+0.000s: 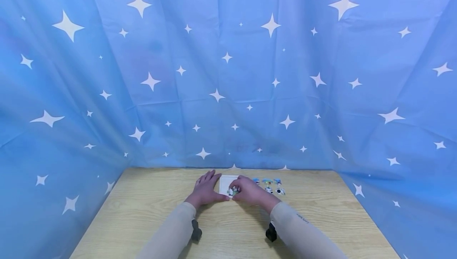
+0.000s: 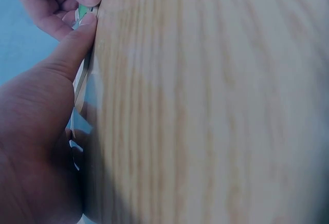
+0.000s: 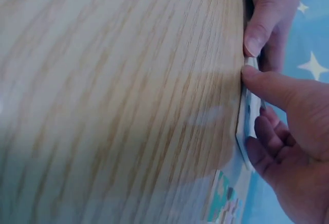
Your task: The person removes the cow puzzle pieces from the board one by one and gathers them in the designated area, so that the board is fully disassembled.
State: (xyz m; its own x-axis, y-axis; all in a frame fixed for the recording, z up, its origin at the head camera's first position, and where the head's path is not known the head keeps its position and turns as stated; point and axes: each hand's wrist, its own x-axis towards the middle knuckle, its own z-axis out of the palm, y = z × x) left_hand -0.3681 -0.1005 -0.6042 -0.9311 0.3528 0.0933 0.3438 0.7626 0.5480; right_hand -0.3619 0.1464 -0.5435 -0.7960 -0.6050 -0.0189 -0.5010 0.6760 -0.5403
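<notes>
A small white puzzle tray [image 1: 224,183] lies on the table, with a few printed pieces [image 1: 230,190] in its near part. At its left edge the left hand [image 1: 206,189] has its fingers extended, and its thumb [image 2: 77,41] touches the near edge. The right hand [image 1: 249,190] reaches over the tray's right part with curled fingers, its thumb [image 3: 270,88] at the near rim. A green puzzle piece [image 2: 82,11] shows at the right fingertips, which seem to pinch it; the fingers hide most of it.
Several loose puzzle pieces [image 1: 269,187] lie in rows on the wooden table [image 1: 150,207], just right of the right hand. A blue curtain [image 1: 228,72] with white stars hangs behind the table and at both sides.
</notes>
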